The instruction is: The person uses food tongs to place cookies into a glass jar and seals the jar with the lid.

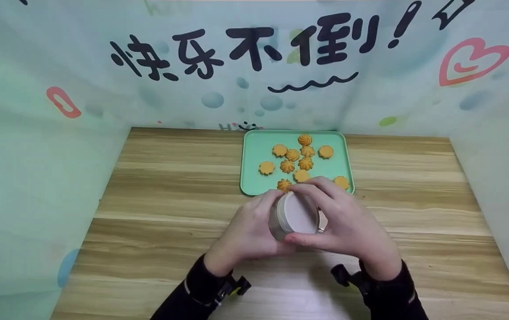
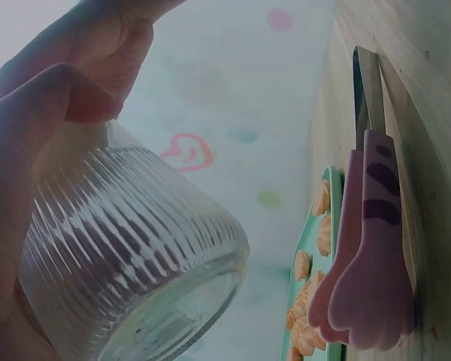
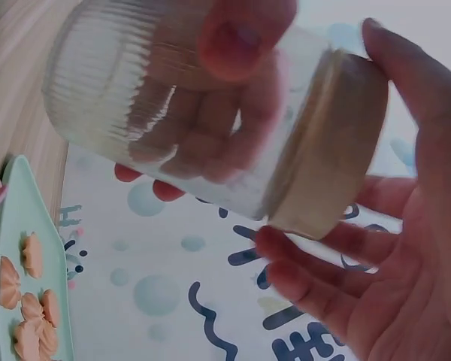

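Between the two hands, a ribbed clear glass jar is held tilted above the table. My left hand grips the jar's body, and its fingers show through the glass in the right wrist view. A beige lid sits on the jar's mouth. Fingers and thumb of my right hand hold that lid by its rim. Pink paw-shaped tongs with a metal bend lie on the table below; in the head view the hands hide most of them.
Beyond the hands, a mint-green tray stands at the table's back edge, bearing several flower-shaped cookies. A wood-grain table lies beneath. Printed cloth closes off the back and both sides.
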Available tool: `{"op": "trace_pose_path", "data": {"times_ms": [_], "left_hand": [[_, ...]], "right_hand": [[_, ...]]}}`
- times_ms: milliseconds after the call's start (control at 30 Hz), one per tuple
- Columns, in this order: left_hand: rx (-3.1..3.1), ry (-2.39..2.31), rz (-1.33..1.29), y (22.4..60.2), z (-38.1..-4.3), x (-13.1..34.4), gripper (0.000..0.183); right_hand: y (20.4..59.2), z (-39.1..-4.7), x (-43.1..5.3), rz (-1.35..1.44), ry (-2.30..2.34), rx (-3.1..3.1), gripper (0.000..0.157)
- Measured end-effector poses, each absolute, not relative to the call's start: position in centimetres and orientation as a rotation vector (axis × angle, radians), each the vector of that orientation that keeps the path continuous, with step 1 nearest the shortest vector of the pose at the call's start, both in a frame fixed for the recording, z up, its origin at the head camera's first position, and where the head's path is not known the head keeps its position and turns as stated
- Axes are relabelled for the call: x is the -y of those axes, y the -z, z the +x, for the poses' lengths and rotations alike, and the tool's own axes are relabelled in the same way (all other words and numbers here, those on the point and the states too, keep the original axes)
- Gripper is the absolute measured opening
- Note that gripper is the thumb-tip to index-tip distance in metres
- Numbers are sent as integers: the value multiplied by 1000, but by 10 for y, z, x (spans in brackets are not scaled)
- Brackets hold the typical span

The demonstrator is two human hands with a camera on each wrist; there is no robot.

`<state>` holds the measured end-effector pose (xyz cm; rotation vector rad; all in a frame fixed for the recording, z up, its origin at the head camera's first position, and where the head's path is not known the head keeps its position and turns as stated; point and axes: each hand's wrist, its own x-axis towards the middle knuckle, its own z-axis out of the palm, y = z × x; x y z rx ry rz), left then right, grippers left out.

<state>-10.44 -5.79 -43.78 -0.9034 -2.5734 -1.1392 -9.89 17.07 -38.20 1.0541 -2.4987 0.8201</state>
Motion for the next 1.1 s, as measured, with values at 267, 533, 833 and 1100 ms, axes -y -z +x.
{"op": "trace_pose_path", "data": {"times_ms": [267,533,833,1100], "left_hand": [[2576,1112,-910,437,-105,57,91],[2552,1141,-929,436,-106,58,88],[2617,1222,-997,439,-105,60,93],[2615,1180,-987,438,-105,59,98]], "right_hand": [[380,-99,-173,1043,-852,2546,78],[380,-101,-172,1157,-807,2420,77],[380,-100,-169,1396,-899,2326,78],[377,-98,-171,1349,-914,2374,81]]}}
